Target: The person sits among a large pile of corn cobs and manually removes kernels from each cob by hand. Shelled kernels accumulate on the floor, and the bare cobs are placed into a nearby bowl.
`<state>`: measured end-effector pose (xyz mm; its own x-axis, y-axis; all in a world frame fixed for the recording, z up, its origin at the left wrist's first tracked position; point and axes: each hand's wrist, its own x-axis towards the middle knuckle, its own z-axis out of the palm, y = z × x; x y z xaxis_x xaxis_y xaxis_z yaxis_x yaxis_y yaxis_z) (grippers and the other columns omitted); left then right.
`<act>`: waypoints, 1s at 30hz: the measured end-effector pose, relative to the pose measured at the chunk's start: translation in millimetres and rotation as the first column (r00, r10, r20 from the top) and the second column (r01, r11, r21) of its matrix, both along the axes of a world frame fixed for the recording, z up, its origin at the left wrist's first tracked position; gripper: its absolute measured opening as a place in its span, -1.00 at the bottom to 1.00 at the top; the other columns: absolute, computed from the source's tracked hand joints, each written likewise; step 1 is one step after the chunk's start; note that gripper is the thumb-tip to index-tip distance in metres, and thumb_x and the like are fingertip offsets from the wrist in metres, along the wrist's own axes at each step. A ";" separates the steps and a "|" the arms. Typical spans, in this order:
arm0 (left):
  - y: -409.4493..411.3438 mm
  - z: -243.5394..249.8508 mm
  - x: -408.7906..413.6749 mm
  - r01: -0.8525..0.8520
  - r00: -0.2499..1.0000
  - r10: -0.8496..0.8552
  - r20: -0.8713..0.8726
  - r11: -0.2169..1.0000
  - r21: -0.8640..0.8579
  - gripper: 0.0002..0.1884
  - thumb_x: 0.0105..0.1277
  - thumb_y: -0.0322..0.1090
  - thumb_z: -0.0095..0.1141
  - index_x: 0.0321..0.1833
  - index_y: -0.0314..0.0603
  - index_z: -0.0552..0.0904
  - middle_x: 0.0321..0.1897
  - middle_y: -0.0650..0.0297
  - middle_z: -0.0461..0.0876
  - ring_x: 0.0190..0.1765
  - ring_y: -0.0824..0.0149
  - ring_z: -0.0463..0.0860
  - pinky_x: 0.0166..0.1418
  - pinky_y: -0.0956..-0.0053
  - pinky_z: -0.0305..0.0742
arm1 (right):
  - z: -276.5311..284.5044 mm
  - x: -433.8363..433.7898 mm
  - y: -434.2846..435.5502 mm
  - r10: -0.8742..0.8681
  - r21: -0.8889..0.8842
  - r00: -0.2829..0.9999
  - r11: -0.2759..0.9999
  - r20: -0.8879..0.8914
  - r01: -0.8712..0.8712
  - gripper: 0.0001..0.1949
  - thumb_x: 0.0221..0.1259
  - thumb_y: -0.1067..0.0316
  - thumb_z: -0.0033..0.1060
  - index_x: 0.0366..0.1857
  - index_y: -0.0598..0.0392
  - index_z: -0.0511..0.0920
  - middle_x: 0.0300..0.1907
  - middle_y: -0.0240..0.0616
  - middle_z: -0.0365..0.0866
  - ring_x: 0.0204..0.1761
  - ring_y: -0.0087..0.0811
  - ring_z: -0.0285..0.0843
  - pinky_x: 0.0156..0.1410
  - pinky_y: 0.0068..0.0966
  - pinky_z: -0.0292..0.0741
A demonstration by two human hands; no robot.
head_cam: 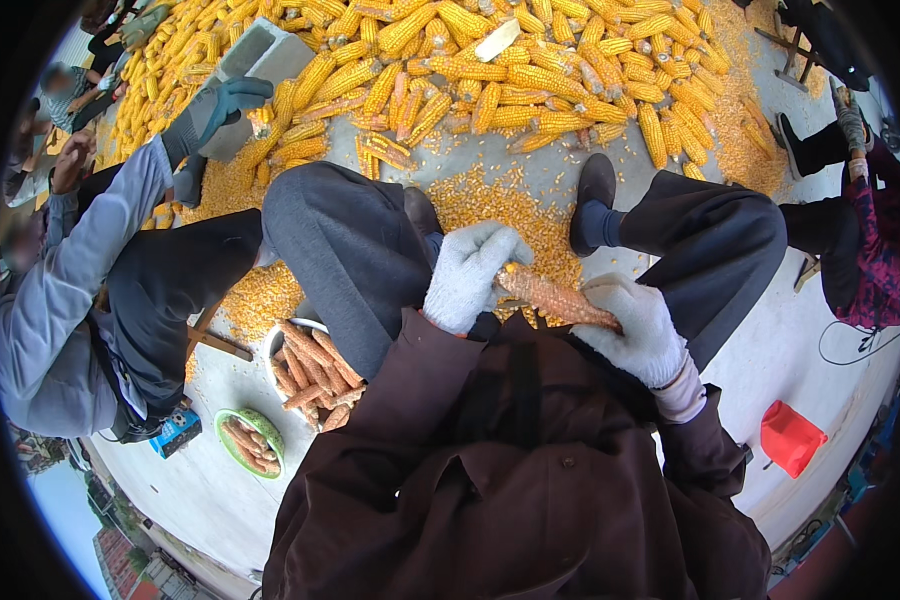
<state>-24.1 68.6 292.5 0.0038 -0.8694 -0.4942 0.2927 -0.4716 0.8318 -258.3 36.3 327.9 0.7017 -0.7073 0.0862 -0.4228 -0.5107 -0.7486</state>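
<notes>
My left hand (pixel 474 276), in a white knit glove, has its fingers at the upper left end of a reddish, nearly bare corn cob (pixel 555 297). A few yellow kernels remain at that end. The cob's lower right end is gripped by my right hand (pixel 637 330), gloved the same way. Both hands are above my lap, between my knees. Loose corn kernels (pixel 502 202) lie on the floor between my shoes, and a large heap of yellow ears of corn (pixel 547 79) spreads in front of me.
On my left stand a white tub of bare cobs (pixel 271 346) and a green basin (pixel 279 435) with more cobs. A co-worker's gloved hand (pixel 221 109) is near a grey concrete block (pixel 270 56). Another person sits at right. A red bag (pixel 793 439) lies on the floor.
</notes>
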 end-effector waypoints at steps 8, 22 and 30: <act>6.6 -8.3 -0.4 -0.035 0.999 0.036 0.002 0.981 -0.190 -0.71 0.41 -0.22 0.10 -0.11 -0.36 0.70 -0.37 0.28 0.66 -0.47 0.51 0.57 -0.39 0.62 0.48 | 3.0 0.4 -13.8 0.066 -0.199 0.997 0.977 -0.038 -0.072 -0.60 -0.19 0.27 0.59 -0.24 0.05 0.55 -0.22 -0.22 0.64 -0.32 -0.13 0.66 -0.28 -0.33 0.56; 11.4 -13.7 -22.3 0.128 0.974 -0.141 0.174 0.988 0.084 -0.78 0.37 -0.30 0.06 -0.27 -0.35 0.64 -0.64 0.30 0.51 -0.74 0.52 0.39 -0.64 0.60 0.29 | 5.4 -10.0 -16.7 0.174 -0.346 0.953 0.903 -0.250 -0.255 -0.67 -0.12 0.31 0.49 -0.27 0.04 0.52 -0.30 -0.27 0.54 -0.36 -0.20 0.61 -0.30 -0.30 0.54; 25.9 -25.5 -25.5 -0.024 0.999 0.023 -0.026 0.999 -0.036 -0.64 0.54 -0.19 -0.04 0.14 -0.39 0.51 -0.28 0.24 0.61 -0.31 0.45 0.63 -0.23 0.53 0.58 | -11.3 -11.0 -22.3 0.032 -0.137 0.998 0.990 -0.044 -0.038 -0.64 -0.11 0.28 0.55 -0.26 0.09 0.53 -0.30 -0.18 0.58 -0.31 -0.06 0.60 -0.23 -0.28 0.53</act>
